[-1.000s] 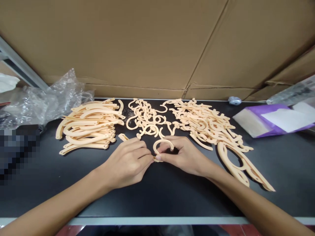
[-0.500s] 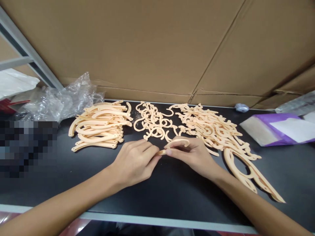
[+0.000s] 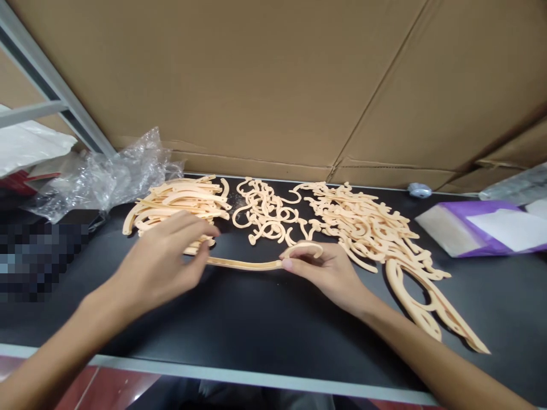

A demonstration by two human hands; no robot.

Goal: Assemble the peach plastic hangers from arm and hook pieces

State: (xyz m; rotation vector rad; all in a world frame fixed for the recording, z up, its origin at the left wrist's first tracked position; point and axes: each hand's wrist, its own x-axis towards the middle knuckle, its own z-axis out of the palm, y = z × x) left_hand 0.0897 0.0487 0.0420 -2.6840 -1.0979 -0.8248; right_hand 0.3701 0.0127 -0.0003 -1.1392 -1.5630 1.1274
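Note:
My right hand (image 3: 327,272) pinches the hook end of a peach plastic hanger piece (image 3: 252,263) that lies across the black table (image 3: 273,324). My left hand (image 3: 160,262) is at the piece's other end, fingers curled over it beside the stack of curved hanger arms (image 3: 179,205). A loose heap of small hooks (image 3: 267,213) lies just behind the piece. A larger pile of joined hook parts (image 3: 363,225) spreads to the right of my right hand.
Two assembled hangers (image 3: 431,302) lie at the right. Crumpled clear plastic (image 3: 106,176) sits back left, a purple-and-white packet (image 3: 482,225) back right. Cardboard (image 3: 273,80) walls the rear. The table's metal front edge (image 3: 256,377) runs below my arms.
My left hand has slid left from beside the right hand along the piece to its far end, near the stack of arms. The long arm of the piece now shows between the hands.

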